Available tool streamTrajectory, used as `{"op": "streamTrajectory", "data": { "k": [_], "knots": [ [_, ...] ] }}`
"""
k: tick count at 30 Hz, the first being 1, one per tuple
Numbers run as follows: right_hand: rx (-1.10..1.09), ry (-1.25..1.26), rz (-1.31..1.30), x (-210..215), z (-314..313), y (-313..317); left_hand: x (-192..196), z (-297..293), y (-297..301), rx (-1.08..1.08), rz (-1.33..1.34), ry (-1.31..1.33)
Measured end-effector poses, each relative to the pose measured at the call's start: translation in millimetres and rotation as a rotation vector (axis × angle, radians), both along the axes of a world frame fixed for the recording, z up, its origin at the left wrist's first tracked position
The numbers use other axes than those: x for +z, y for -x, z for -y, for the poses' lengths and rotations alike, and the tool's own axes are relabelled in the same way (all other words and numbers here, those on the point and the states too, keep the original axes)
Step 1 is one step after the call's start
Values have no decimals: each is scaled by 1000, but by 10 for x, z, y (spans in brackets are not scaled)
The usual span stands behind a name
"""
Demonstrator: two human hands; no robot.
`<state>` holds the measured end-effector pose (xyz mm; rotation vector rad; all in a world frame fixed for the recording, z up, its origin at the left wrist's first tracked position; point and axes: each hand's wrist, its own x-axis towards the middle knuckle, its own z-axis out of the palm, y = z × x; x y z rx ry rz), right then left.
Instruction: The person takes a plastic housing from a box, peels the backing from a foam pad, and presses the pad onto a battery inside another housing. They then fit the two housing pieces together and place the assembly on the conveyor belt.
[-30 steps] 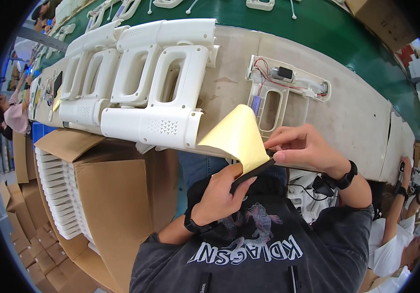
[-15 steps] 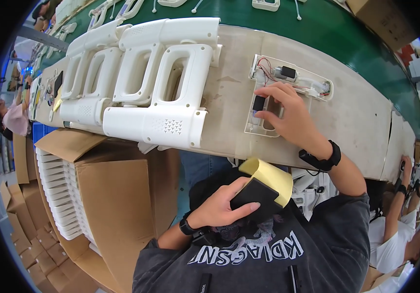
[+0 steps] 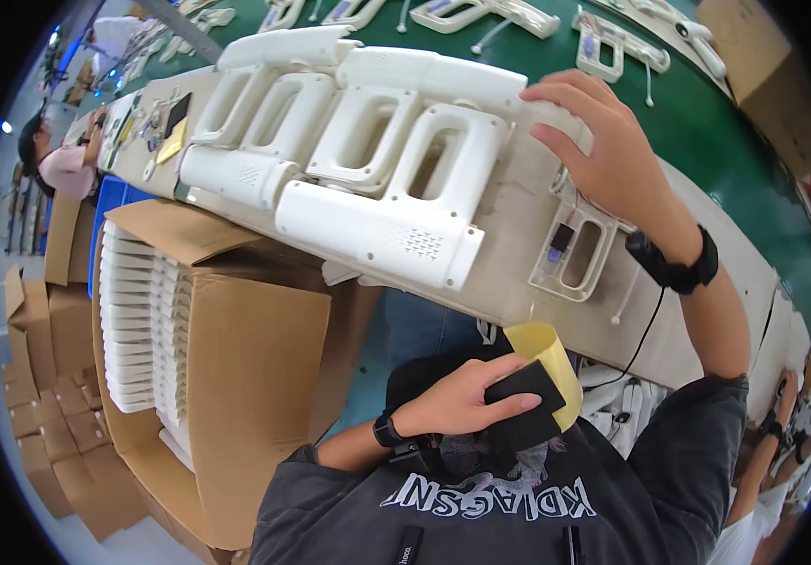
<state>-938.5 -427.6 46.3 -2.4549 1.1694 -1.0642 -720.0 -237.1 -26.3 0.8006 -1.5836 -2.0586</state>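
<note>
The left hand (image 3: 457,403) gripped a black pad (image 3: 525,411) with yellow backing while the right hand (image 3: 603,141) lay open-fingered on a white housing (image 3: 556,118), apparently fetching the next one.

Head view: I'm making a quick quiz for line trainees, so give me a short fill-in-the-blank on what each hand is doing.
1. The left hand holds a black pad with a curled ____ backing sheet.
2. The right hand rests on a ____ plastic housing on the workbench.
3. The open cardboard box of stacked white parts sits on the person's ____ side.

Missing words: yellow; white; left
</note>
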Motion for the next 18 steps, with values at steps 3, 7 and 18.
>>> {"op": "streamTrajectory", "data": {
  "k": [3,7,18],
  "knots": [
    [50,34,-153,115,236,-199,43,1,-59,-3,8,17],
    [301,163,-317,194,294,-321,58,-9,-193,99,50,6],
    [559,88,-634,98,147,-447,1,-9,-271,338,-68,-255]
  ]
}}
